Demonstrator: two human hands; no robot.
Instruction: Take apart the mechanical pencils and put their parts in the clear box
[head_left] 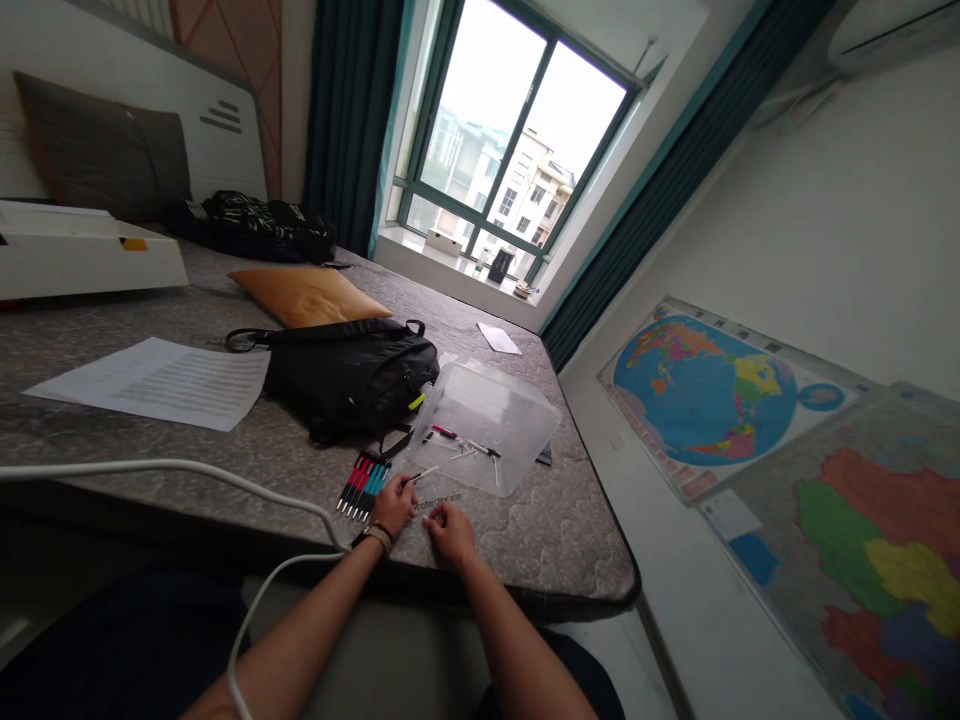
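My left hand [395, 505], with bands at the wrist, pinches a thin pen part [424, 474], dark near the fingers and whitish toward its far end. Close by on the right, my right hand [450, 535] has its fingers drawn together above the mattress; whatever is between them is too small to make out. Just left of my left hand lies a row of several pens [363, 486], some red and black, others teal and black. Beyond my hands is a clear plastic box [517, 400], holding loose pen parts [474, 447], among them a red piece and thin white sticks.
A black backpack [352, 380] rests behind the pens, with an orange-brown cushion [311, 295] beyond it. Printed paper [165, 380] lies at left. A white cable [187, 466] crosses the near mattress edge [525, 590]. A dark flat object [544, 455] sits beside the box.
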